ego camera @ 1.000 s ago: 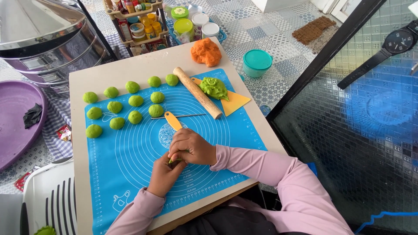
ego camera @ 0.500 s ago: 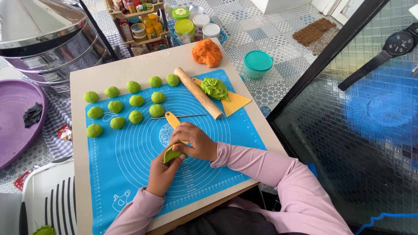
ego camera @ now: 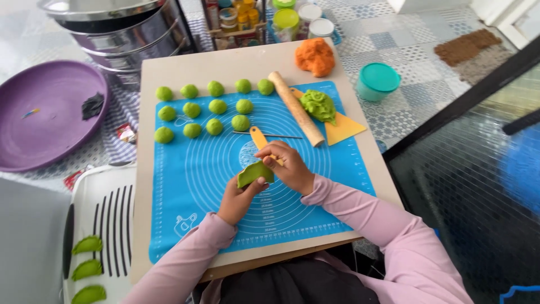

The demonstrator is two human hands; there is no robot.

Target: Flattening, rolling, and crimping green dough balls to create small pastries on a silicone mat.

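Note:
Both my hands hold a folded green dough piece [ego camera: 254,173] just above the blue silicone mat [ego camera: 191,186]. My left hand [ego camera: 239,198] grips it from below and my right hand [ego camera: 289,166] pinches its right edge. Right behind my hands lies a knife with a yellow handle [ego camera: 260,137]. Several green dough balls [ego camera: 208,107] sit in rows at the mat's far left. A wooden rolling pin [ego camera: 294,107] lies diagonally, and beside it a lump of green dough [ego camera: 318,104] rests on a yellow scraper [ego camera: 344,129]. An orange dough lump [ego camera: 315,56] sits at the board's far edge.
A white tray [ego camera: 104,225] at the near left holds three finished green dumplings [ego camera: 87,269]. A purple basin [ego camera: 45,112] and steel steamer pots [ego camera: 121,25] stand at the left. A teal-lidded tub [ego camera: 378,80] and jars [ego camera: 287,19] sit on the tiled floor.
My hands have lifted the green dough piece off the mat and folded it over; before, they were pressed together low on the mat near the knife handle.

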